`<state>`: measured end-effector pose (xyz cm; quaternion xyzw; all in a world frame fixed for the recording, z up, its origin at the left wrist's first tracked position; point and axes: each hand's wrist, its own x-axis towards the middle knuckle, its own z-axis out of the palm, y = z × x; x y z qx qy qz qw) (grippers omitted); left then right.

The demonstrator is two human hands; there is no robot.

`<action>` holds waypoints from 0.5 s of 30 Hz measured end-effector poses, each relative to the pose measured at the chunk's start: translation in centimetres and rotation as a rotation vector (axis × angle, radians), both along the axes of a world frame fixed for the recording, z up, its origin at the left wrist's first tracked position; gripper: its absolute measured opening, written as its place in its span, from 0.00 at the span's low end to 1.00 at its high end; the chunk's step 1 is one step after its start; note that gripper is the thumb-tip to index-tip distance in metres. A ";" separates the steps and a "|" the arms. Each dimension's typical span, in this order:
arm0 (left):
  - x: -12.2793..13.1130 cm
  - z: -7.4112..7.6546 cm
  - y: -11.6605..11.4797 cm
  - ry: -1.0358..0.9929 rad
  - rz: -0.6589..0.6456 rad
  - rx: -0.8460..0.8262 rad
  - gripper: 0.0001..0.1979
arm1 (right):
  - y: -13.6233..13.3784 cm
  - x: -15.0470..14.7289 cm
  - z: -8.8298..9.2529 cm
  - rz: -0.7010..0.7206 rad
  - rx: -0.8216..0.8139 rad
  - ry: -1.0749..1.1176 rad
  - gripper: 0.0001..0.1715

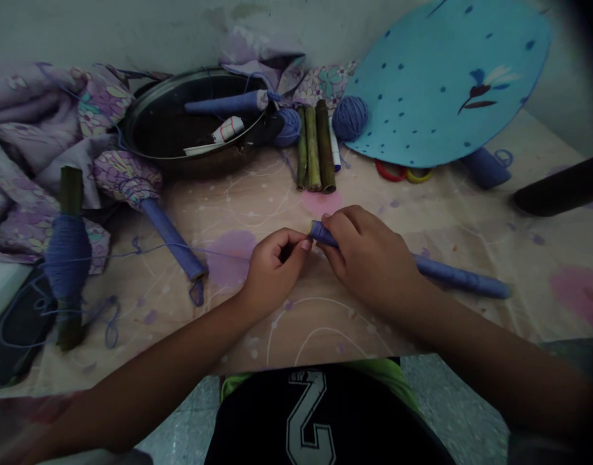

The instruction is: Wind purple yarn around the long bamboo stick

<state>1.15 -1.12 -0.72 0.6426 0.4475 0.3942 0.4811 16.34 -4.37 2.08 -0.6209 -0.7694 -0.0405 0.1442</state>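
Near the table's middle, my right hand (374, 252) is closed around a long stick wrapped in blue-purple yarn (464, 276), which sticks out to the right beyond it. My left hand (280, 261) pinches the yarn at the stick's left end, thumb and forefinger together. From there a thin yarn strand (219, 253) runs left to a yarn-wound bamboo bobbin (68, 255) lying at the left. Between them, a yarn-covered handle (173, 239) with a cloth-wrapped head rests on the table.
Behind my hands stand a black pan (180, 158) with a yarn-wrapped cone inside, several bamboo pieces (313, 148), a yarn ball (351, 118) and a light-blue fan-shaped board (422, 90). Scissors handles (391, 171) poke out beneath the board. A dark phone-like slab (15, 342) lies left, a black rod (562, 187) right.
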 end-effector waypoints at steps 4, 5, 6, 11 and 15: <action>0.0 0.2 0.0 -0.027 -0.003 -0.003 0.04 | -0.2 -0.3 0.1 0.000 -0.029 -0.057 0.13; 0.0 0.2 0.0 -0.032 -0.006 -0.008 0.04 | -0.1 -0.3 0.2 0.008 -0.019 -0.057 0.13; -0.1 0.2 0.0 -0.037 -0.007 -0.012 0.04 | -0.1 -0.3 0.2 0.018 -0.007 -0.053 0.14; -0.1 0.2 0.0 -0.028 0.024 0.008 0.04 | 0.3 -0.3 0.2 0.111 0.036 0.008 0.16; -0.1 0.2 0.0 -0.012 0.027 0.015 0.04 | 0.3 -0.3 0.2 0.116 0.054 0.059 0.15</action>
